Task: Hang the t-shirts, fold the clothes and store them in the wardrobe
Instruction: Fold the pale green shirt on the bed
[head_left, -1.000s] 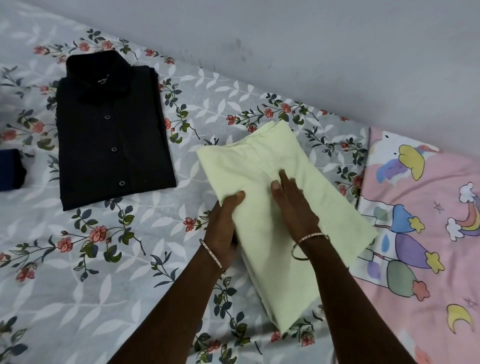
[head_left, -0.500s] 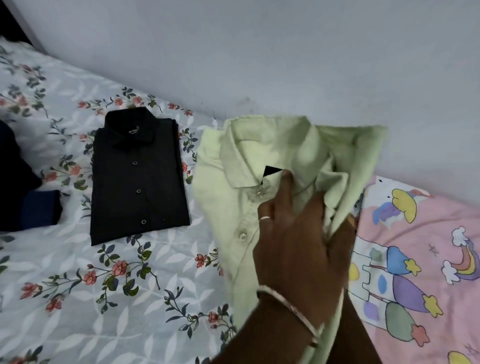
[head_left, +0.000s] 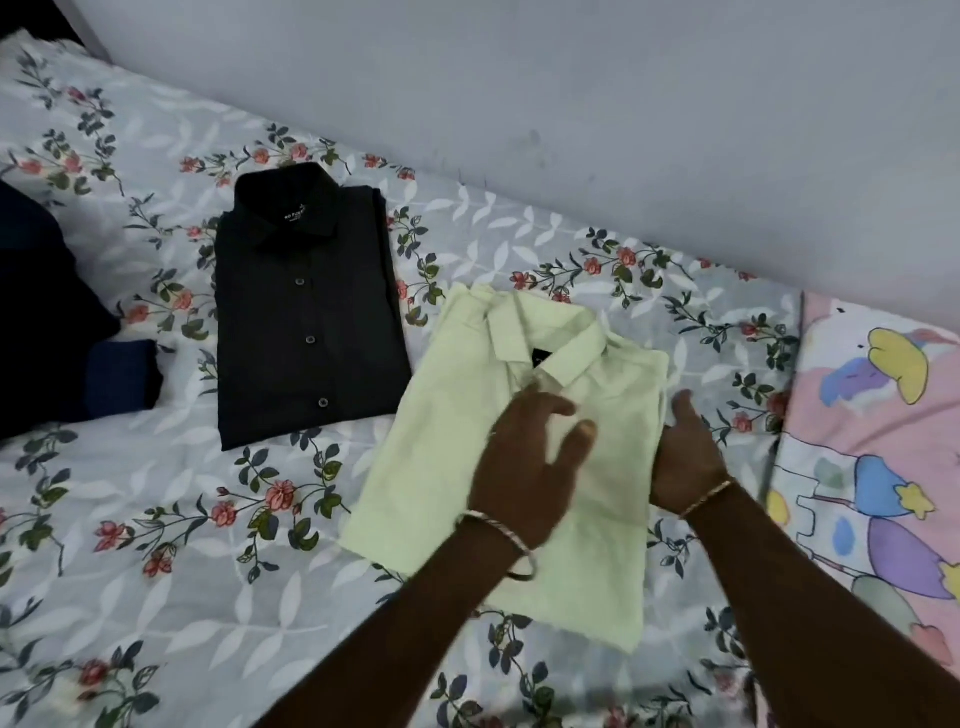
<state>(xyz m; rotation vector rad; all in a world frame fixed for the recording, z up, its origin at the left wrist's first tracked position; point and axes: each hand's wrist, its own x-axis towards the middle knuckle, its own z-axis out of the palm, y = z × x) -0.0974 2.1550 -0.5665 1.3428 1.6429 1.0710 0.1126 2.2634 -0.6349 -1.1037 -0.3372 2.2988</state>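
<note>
Pale-green folded collared shirt (head_left: 457, 441), lifted earlier, is now laid flat. Left hand (head_left: 524, 467) is spread on it; grip of right hand (head_left: 685, 452) cannot be told.

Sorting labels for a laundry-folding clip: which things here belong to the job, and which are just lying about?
Job: pale green shirt, left hand on it, right hand at its edge; folded black shirt; dark blue clothes.
Lying about: pink cartoon blanket; floral bedsheet.

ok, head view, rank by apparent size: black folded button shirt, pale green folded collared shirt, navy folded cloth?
1. pale green folded collared shirt, nearer the camera, lead unsure
2. black folded button shirt
3. navy folded cloth
</note>
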